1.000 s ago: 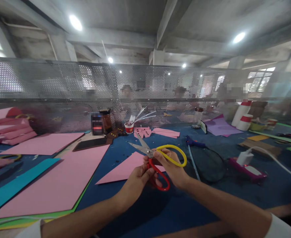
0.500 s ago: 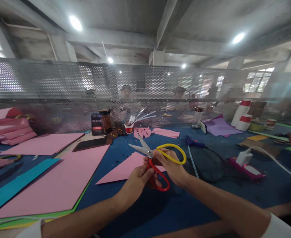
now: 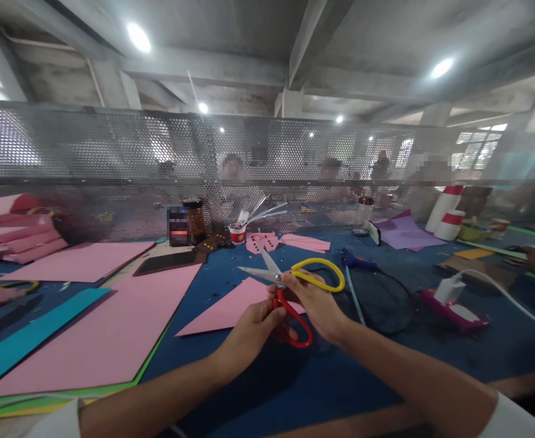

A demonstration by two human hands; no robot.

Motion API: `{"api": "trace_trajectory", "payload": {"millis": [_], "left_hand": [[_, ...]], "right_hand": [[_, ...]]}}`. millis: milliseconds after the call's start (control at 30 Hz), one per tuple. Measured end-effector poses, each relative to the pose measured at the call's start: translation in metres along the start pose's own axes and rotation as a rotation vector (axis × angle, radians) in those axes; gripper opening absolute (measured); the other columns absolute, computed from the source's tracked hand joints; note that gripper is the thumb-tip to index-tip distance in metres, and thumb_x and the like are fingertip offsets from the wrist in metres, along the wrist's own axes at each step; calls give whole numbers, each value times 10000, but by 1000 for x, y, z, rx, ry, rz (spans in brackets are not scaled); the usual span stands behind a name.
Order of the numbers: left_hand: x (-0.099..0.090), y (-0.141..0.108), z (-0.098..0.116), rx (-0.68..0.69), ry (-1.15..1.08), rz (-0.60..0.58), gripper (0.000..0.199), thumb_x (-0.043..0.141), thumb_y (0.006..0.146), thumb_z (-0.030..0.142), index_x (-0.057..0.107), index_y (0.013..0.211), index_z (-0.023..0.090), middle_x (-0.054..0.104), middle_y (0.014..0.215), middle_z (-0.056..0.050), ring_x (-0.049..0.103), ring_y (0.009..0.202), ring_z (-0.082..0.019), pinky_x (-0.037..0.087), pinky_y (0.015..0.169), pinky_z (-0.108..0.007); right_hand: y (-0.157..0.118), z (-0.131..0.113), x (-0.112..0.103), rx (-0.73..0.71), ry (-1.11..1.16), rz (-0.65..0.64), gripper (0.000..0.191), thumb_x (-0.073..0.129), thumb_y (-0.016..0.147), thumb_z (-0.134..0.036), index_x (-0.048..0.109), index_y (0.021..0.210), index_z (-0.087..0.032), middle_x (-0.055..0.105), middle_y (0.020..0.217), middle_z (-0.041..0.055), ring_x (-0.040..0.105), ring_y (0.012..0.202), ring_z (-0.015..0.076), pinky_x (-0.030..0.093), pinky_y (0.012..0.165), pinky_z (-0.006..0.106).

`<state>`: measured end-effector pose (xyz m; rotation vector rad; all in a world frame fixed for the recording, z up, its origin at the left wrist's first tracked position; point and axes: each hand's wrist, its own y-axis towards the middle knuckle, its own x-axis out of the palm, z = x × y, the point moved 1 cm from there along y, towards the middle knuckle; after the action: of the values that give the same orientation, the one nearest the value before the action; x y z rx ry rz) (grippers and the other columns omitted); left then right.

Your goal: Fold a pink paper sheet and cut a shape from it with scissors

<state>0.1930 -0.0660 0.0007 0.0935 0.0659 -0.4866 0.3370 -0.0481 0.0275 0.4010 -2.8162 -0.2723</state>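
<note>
A pair of scissors (image 3: 274,275) with one red and one yellow handle is held up between my hands, its blades spread and pointing up and left. My left hand (image 3: 257,322) is closed around the red handle. Close to the pivot, my right hand (image 3: 315,301) grips the base of the yellow handle, and the loop sticks out to the right. Some fingers are hidden behind the handles. Beneath the scissors, a pink triangular paper piece (image 3: 226,310) lies on the blue table (image 3: 267,389).
Large pink sheets (image 3: 107,334) and a teal strip (image 3: 34,334) lie on the left. A paper cup (image 3: 237,235) holding strips stands ahead. To the right are a blue glue gun (image 3: 358,261), purple paper (image 3: 402,231) and a magenta power strip (image 3: 454,310). A perforated metal screen (image 3: 267,146) crosses the back.
The scissors and both hands have shifted very slightly to the right and up. Both hands keep their hold, and the blades stay spread.
</note>
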Motion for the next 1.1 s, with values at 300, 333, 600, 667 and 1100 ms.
{"api": "trace_trajectory", "payload": {"millis": [300, 333, 600, 667, 1100], "left_hand": [[-44, -13, 13, 274, 791, 20, 272, 491, 935, 337, 668, 1115, 237, 669, 1181, -73, 579, 1121, -245, 422, 979, -369], [-55, -15, 9, 318, 912, 14, 315, 500, 930, 317, 627, 1213, 261, 623, 1282, -69, 519, 1219, -260, 373, 1039, -401], [-103, -30, -17, 263, 1222, -37, 412, 399, 997, 395, 467, 1398, 328, 509, 1438, -36, 450, 1325, -217, 313, 1104, -402], [-105, -30, -16, 262, 1215, -32, 405, 398, 998, 393, 484, 1385, 311, 530, 1417, -39, 469, 1307, -208, 311, 1107, -391], [-109, -29, -21, 275, 1224, -31, 380, 379, 1004, 395, 542, 1339, 320, 554, 1396, -13, 474, 1305, -207, 324, 1118, -411]], "right_hand": [[20, -21, -34, -50, 96, 105, 370, 678, 798, -526, 628, 926, -182, 735, 868, 50, 703, 814, 192, 556, 768, 322], [22, -25, -38, -58, 93, 99, 371, 676, 799, -529, 627, 926, -184, 735, 869, 49, 704, 814, 191, 556, 770, 319], [31, -33, -55, 20, 95, -37, 305, 687, 816, -473, 621, 938, -201, 732, 837, 41, 706, 793, 188, 564, 779, 329], [32, -33, -57, 21, 121, -75, 283, 687, 823, -454, 626, 933, -201, 732, 867, 43, 702, 821, 185, 558, 813, 340], [34, -34, -66, 70, 40, -85, 283, 630, 870, -455, 602, 942, -182, 727, 920, 69, 701, 864, 198, 559, 801, 329]]}}
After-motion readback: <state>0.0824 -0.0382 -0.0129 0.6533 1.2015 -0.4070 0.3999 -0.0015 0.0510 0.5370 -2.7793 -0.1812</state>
